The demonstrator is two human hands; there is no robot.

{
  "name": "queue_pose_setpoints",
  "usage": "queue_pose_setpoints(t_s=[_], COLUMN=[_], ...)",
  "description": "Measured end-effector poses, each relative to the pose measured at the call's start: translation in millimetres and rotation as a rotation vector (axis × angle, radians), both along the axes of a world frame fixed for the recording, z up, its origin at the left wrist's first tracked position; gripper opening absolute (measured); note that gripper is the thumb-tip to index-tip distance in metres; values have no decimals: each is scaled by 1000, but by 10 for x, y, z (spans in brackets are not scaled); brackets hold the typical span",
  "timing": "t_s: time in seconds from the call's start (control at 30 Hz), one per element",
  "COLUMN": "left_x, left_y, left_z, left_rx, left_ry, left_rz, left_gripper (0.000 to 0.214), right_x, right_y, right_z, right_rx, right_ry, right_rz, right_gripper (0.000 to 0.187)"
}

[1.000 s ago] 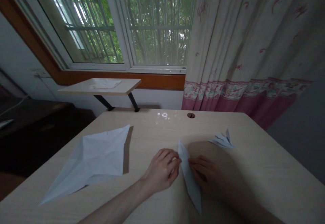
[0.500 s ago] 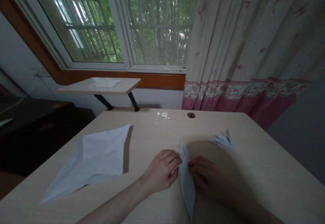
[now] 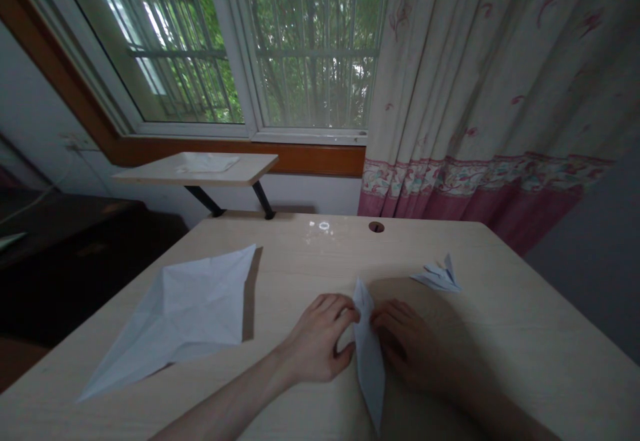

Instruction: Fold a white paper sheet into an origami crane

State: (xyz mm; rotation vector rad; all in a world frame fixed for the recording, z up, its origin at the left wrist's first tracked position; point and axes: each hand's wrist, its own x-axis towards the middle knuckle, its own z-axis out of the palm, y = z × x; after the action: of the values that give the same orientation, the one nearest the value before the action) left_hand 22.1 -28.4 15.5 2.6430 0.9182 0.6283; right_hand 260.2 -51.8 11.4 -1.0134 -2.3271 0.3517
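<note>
The narrow folded paper lies at the table's near edge, its tip pointing to 12 o'clock. I have my left hand at its 9 o'clock and my right hand at its 3 o'clock. Both are closed on its long edges, I judge to keep the crease tight. A large creased sheet lies well apart at 9 o'clock, and a small paper figure sits at 1 o'clock. A second ago the paper's near tip pointed toward 5 o'clock; now it points to 6, and the paper looks narrower.
</note>
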Motion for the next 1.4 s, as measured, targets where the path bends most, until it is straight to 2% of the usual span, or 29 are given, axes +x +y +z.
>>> queue_pose_setpoints(t_s=[0.33,0.57,0.83,1.03,1.23,1.4], left_x=[9,-9,-11,-6,-9,-18], left_y=[10,18,22,26,31,26], left_z=[17,18,-21,-35,-52,-79], left_rx=[-3,42,141,178,133,-23], left_ry=[102,131,11,-82,-91,-132], left_rz=[-11,-13,-91,-128,-156,-100], left_gripper=[42,28,7,21,22,13], right_x=[7,1,17,-8,9,16], right_y=[21,19,9,-8,-12,-14], right_z=[-15,32,17,43,4,-23], right_rx=[-71,-94,-103,-113,-108,-190], right_ry=[41,60,104,77,88,77], right_rz=[64,60,59,69,84,60], right_gripper=[21,20,16,12,14,19])
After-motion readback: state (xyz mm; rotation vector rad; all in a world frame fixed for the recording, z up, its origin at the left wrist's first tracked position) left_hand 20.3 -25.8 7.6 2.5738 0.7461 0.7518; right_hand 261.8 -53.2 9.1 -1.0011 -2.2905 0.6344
